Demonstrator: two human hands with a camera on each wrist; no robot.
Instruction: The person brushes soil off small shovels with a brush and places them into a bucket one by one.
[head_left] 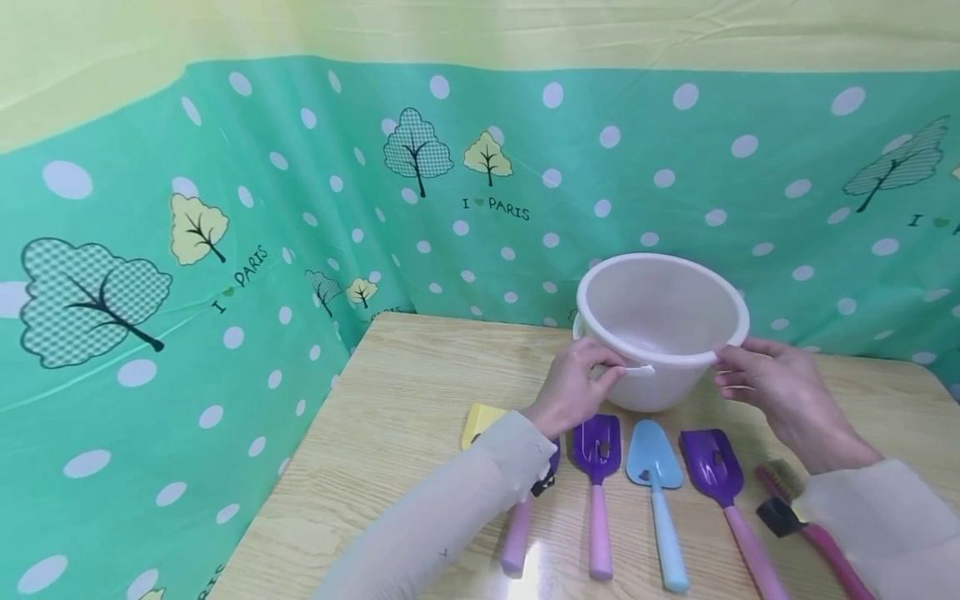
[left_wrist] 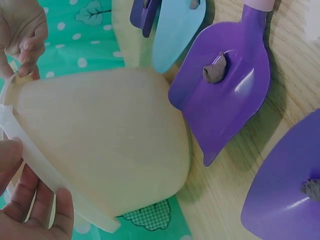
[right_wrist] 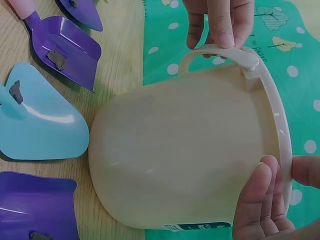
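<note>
A white bucket [head_left: 652, 383] with a thick rim stands upright near the back of the table, its mouth open upward. My left hand [head_left: 577, 383] pinches the bucket's white handle [head_left: 640, 370] close to its pivot, at the rim's front left. At the right, my right hand [head_left: 780, 400] grips the rim, thumb over the edge and fingers against the outer wall, as the right wrist view shows. In front of the bucket lie a purple shovel [head_left: 597, 442] with a pink handle, a light blue trowel [head_left: 654, 454] and another purple shovel [head_left: 712, 467]. Small brown lumps sit on their blades.
Under my left sleeve lie a yellow scoop [head_left: 480, 421] and a pink-handled tool [head_left: 517, 542], both partly hidden. A bristle brush [head_left: 780, 479] and a black-headed tool with a pink handle [head_left: 828, 550] lie beside my right sleeve. A green dotted cloth [head_left: 480, 275] hangs behind the table.
</note>
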